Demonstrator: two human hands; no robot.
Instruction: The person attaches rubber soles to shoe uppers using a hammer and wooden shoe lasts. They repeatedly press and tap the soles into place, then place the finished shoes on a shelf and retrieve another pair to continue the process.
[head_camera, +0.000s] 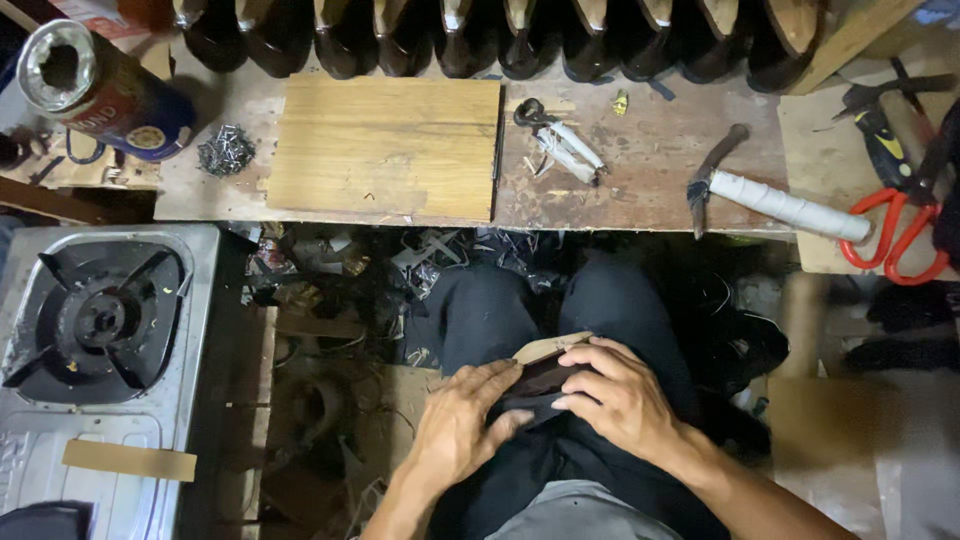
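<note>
Head view, looking down at a seated person's lap. Both hands work one dark shoe piece (545, 378) with a pale tan sole edge, resting on the thighs between the knees. Left hand (462, 425) lies flat over its near side, fingers pressed down on the dark material, holding it rather than clenched. Right hand (622, 398) is curled over the far side, fingertips pinching the dark edge, thumb tucked under (exact grip on the underside hidden).

How far along: judged from the frame, the piece is mid-work. Dark upper and pale sole are together in the hands, but whether they are joined or only being pressed, cannot tell. A row of dark finished-looking shoes (500, 35) stands along the back of the workbench (640, 190), so others look done; this one is not yet set with them.

Tools lie untouched on the bench: hammer with white-wrapped handle (775, 200), red-handled scissors (900, 225) at the right, small pincers (560, 140), pile of small nails (225, 150), bare wooden board (385, 145) in the middle. Tin can (95, 90) at top left, gas stove (95, 320) at left, well apart from the hands. Scraps litter the floor under the bench.
</note>
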